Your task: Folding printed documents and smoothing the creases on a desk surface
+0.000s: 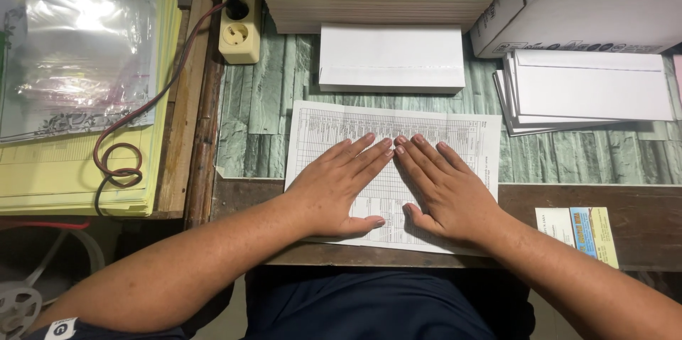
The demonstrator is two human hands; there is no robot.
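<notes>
Printed form sheet (426, 134) lies flat at near desk edge, unfolded. L hand (341, 184) spread flat on it, palm down; R hand (444, 187) same, fingertips touching. Envelopes (391, 56) wait beyond, more envelopes (593, 88) far right, untouched.

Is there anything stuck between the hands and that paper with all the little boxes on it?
Nothing visible. The left hand and the right hand both lie flat right on the printed form, fingertips meeting near its middle. The white envelope stack sits farther back, beyond the fingertips and apart from the hands.
</notes>
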